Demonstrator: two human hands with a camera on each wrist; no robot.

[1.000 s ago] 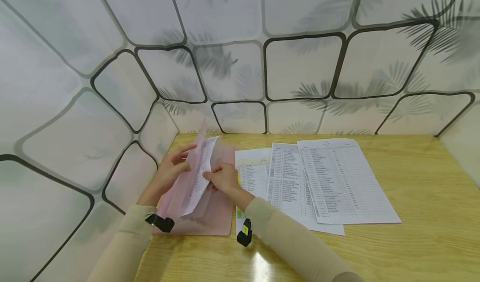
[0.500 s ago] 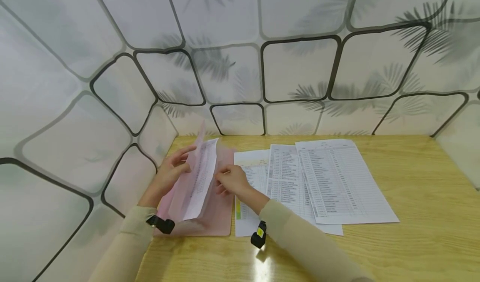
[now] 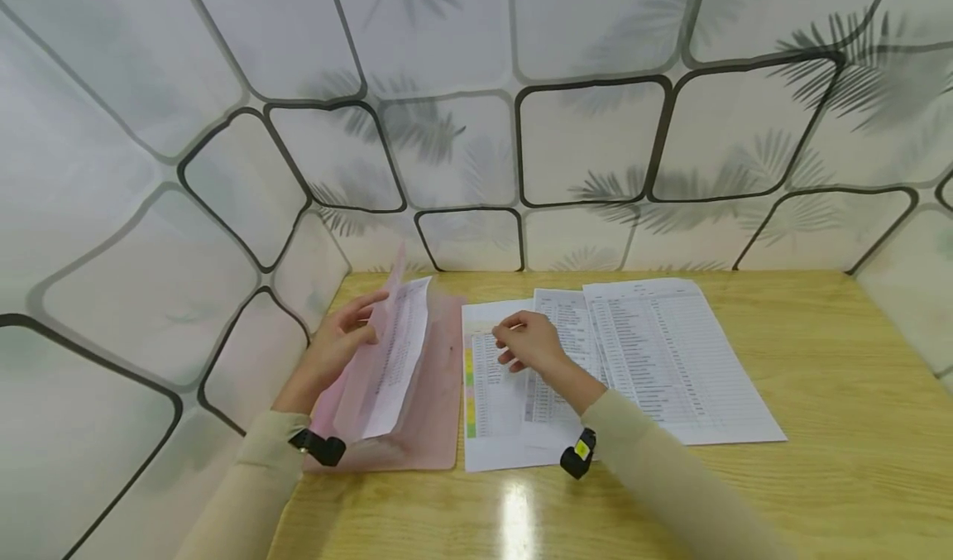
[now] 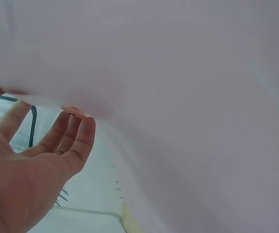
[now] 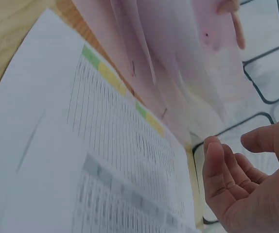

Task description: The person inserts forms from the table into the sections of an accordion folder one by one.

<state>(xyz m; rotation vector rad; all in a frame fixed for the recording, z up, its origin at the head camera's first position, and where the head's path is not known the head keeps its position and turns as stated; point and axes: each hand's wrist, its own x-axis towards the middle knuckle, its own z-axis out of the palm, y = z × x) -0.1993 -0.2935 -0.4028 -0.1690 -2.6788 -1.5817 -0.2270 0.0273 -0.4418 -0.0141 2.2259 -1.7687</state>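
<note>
My left hand (image 3: pixel 338 345) holds up the raised cover of a pink translucent folder (image 3: pixel 439 436), thumb and fingers at the cover's left side. In the left wrist view, the pink sheet fills much of the picture above and beside the left hand (image 4: pixel 37 165). A printed white sheet (image 3: pixel 405 337) stands tilted inside the folder. My right hand (image 3: pixel 532 345) is over the leftmost loose sheet (image 3: pixel 495 452), which has yellow and green cells along its left edge. The right wrist view shows the right hand (image 5: pixel 251 179) with a gap between thumb and loosely bent fingers, nothing held.
Two more printed sheets, a middle one (image 3: pixel 562 303) and a right one (image 3: pixel 715 378), overlap to the right of the leftmost sheet. All lie on a wooden table (image 3: pixel 841 394). Patterned walls (image 3: pixel 588 138) stand behind and to the left.
My right hand has let go of the sheet in the folder and moved right, over the loose papers. The left hand has stayed at the folder cover.
</note>
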